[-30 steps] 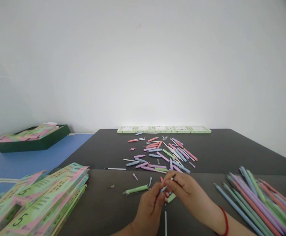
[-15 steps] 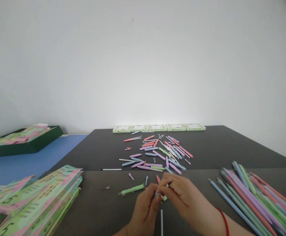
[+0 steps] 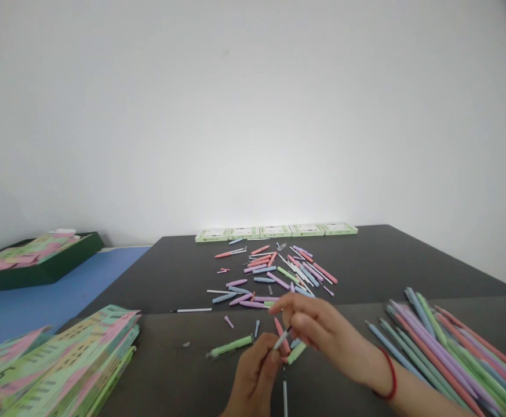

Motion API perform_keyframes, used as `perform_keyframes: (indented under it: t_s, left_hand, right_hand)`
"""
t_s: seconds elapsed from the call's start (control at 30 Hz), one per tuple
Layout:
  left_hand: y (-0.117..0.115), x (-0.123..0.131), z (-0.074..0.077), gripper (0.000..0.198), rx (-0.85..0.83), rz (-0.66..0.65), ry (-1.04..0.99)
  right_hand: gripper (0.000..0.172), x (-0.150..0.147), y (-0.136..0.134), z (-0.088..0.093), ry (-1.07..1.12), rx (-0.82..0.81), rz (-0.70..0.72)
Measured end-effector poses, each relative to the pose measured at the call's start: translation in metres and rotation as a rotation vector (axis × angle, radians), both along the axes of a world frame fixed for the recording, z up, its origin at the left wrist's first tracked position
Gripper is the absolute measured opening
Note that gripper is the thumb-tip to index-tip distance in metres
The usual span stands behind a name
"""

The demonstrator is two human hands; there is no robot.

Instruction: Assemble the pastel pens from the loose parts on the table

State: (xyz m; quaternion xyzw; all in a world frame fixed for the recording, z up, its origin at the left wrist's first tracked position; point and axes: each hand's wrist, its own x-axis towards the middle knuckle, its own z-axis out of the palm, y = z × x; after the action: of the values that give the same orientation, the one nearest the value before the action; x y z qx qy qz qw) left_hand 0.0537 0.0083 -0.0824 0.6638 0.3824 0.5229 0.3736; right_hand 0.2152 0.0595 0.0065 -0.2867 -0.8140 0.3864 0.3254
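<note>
My left hand sits low at the front edge, fingers pinched on the top of a thin white refill that runs down out of view. My right hand, with a red band at the wrist, is just above and right of it, fingers pinched on a small white and grey pen part. The two hands nearly touch over the dark table. A green pen barrel lies left of them, and a short green piece and a pink piece lie under my right hand.
Loose pastel pen parts are scattered mid-table, with a row of green boxes behind. Assembled pens are piled at right. A stack of green and pink cards sits front left, and a dark tray of cards far left.
My right hand has lifted and drawn slightly right, pulling the small pen part up and away from the left hand's refill. The view has shifted a little.
</note>
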Motion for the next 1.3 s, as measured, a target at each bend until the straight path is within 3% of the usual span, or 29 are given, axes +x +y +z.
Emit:
perform_keyframes:
  t_s: [0.07, 0.1, 0.2, 0.3, 0.43, 0.6, 0.87, 1.03, 1.17, 1.3]
  left_hand:
    - [0.000, 0.001, 0.003, 0.037, -0.045, 0.008, -0.011]
    - [0.000, 0.002, 0.004, 0.038, -0.062, 0.012, -0.011]
    - [-0.001, 0.003, 0.006, 0.042, -0.069, 0.002, 0.002]
    - [0.000, 0.002, 0.006, 0.044, -0.063, -0.027, 0.016]
    - [0.003, 0.001, 0.005, 0.046, -0.055, -0.034, 0.017]
    - [0.005, 0.002, 0.005, 0.049, -0.047, -0.054, 0.048]
    - [0.008, 0.002, 0.000, 0.050, -0.022, -0.068, 0.017]
    - [0.010, 0.002, -0.007, 0.048, -0.035, -0.046, -0.039]
    - [0.012, 0.004, -0.006, 0.044, -0.145, -0.025, -0.147]
    - [0.013, 0.008, -0.002, 0.043, -0.193, -0.016, -0.244]
  right_hand:
    - [0.043, -0.003, 0.029, 0.003, -0.203, 0.137, -0.153]
    - [0.038, -0.007, 0.046, 0.002, -0.410, 0.248, -0.242]
    - [0.018, -0.030, 0.097, -0.008, -0.599, 0.306, -0.280]
    - [0.026, -0.056, 0.134, -0.024, -0.748, 0.336, -0.289]
    - [0.030, -0.084, 0.159, -0.037, -0.874, 0.360, -0.264]
    - [0.031, -0.112, 0.177, -0.038, -0.912, 0.361, -0.241]
    - [0.027, -0.126, 0.165, -0.037, -0.710, 0.214, -0.155]
    - [0.030, -0.121, 0.165, -0.020, -0.489, 0.046, -0.163]
    - [0.024, -0.089, 0.149, -0.004, -0.262, -0.105, -0.172]
    - [0.021, -0.032, 0.092, 0.002, -0.018, -0.195, -0.125]
